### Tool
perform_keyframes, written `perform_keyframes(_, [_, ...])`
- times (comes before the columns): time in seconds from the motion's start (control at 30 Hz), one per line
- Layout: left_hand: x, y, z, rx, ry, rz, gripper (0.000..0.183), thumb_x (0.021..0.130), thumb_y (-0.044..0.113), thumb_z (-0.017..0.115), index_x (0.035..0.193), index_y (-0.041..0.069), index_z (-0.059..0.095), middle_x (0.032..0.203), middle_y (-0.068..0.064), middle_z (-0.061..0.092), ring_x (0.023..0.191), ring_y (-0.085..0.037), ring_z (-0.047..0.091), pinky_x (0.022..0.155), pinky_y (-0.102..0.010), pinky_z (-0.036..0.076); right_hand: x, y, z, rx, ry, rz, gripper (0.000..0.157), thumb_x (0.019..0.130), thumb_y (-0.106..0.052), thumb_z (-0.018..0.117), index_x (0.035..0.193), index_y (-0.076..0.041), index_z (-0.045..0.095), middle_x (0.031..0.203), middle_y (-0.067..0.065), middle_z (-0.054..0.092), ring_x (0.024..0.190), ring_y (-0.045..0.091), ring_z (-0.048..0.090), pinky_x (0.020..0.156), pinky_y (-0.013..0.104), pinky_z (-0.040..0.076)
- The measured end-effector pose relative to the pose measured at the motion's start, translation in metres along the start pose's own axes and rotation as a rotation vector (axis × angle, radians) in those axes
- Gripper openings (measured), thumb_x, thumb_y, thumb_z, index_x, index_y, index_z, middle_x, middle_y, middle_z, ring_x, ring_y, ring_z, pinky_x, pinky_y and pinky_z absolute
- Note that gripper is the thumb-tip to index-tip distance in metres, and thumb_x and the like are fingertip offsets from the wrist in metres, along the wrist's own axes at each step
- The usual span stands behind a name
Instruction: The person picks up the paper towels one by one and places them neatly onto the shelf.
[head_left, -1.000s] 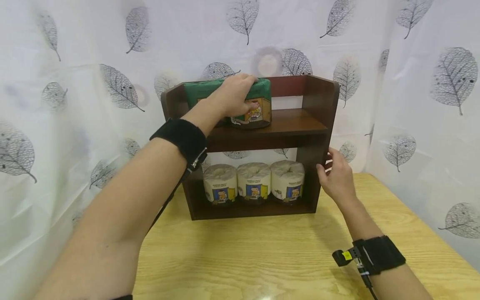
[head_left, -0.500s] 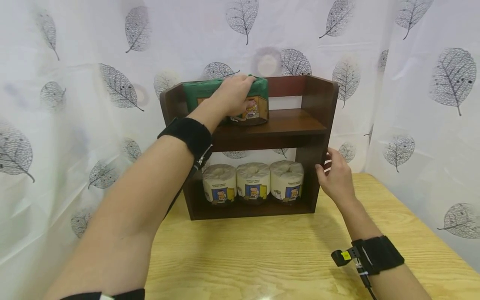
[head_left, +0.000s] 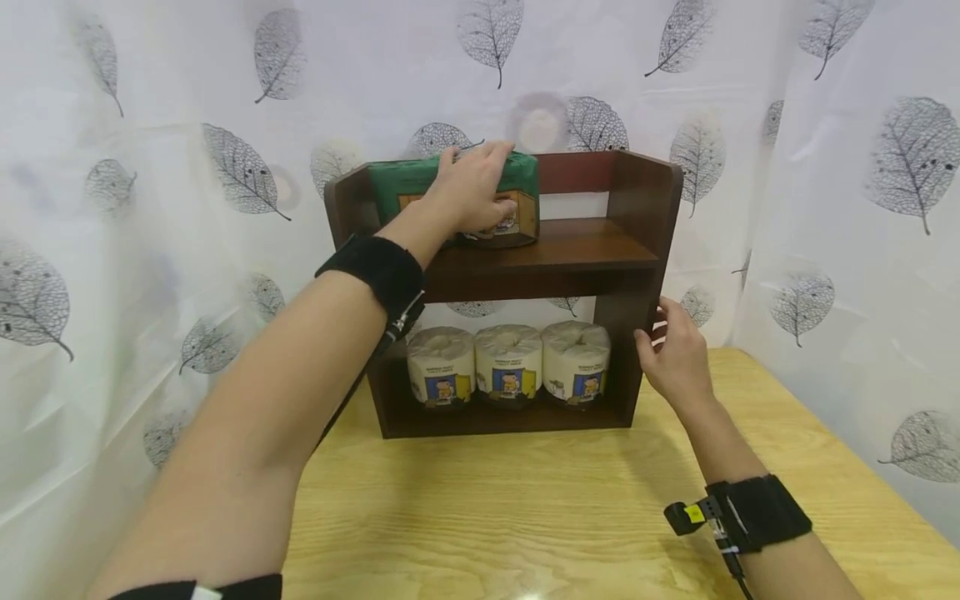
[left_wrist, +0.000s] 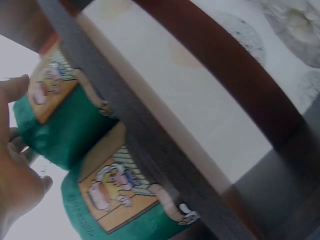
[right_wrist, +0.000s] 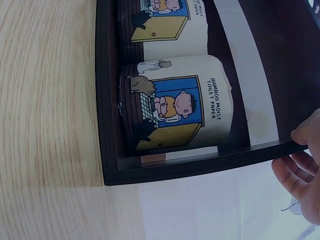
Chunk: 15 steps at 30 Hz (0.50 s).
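Observation:
A dark brown wooden shelf (head_left: 600,282) stands on the table. On its upper level sit two green packs with cartoon prints, side by side: the right pack (head_left: 527,177) and the left pack (left_wrist: 117,195). My left hand (head_left: 472,187) lies over the right pack, fingers spread and loose across its top. Its thumb stands away from the pack in the left wrist view. My right hand (head_left: 677,354) grips the shelf's right side panel, thumb on the front edge and fingers behind. Three cream toilet paper rolls (head_left: 507,362) stand upright on the lower level.
The pale wooden table (head_left: 487,508) extends in front of the shelf. A white curtain (head_left: 810,150) with leaf prints hangs behind and at both sides. To the right of the packs, bare upper board (head_left: 592,239) shows.
The right pack has slid slightly left and back. My left hand's fingers have loosened and lifted a little from it. My right hand stays on the side panel.

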<state>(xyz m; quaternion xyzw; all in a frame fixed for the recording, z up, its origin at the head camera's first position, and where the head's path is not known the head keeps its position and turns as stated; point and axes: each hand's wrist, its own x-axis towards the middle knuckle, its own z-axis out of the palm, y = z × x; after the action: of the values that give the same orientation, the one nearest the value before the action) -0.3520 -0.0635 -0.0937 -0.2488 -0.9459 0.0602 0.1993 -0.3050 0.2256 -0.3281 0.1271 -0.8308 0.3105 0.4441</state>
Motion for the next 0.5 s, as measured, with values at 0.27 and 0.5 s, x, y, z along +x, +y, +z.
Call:
perform_keyframes(0.27, [-0.030, 0.010, -0.019, 0.046, 0.189, 0.028, 0.075, 0.092, 0.055, 0.037, 0.148, 0.018, 0.004, 0.154, 0.000, 0.012, 0.138, -0.016, 0.010, 0.110, -0.050, 0.009, 0.000, -0.001, -0.001, -0.007, 0.005, -0.004, 0.046, 0.079, -0.004, 0.061, 0.123, 0.001, 0.046, 0.096, 0.018, 0.057, 0.072, 0.026, 0.059, 0.058, 0.041, 0.053])
perform_keyframes(0.5, [-0.060, 0.018, -0.021, 0.113, 0.379, 0.137, 0.074, 0.093, 0.051, 0.038, 0.148, 0.012, 0.007, 0.153, -0.005, 0.016, 0.138, -0.017, 0.010, 0.110, -0.045, 0.011, -0.001, -0.001, -0.001, -0.007, -0.004, -0.005, 0.047, 0.080, -0.004, 0.061, 0.123, 0.001, 0.045, 0.097, 0.018, 0.056, 0.073, 0.025, 0.058, 0.059, 0.041, 0.053])
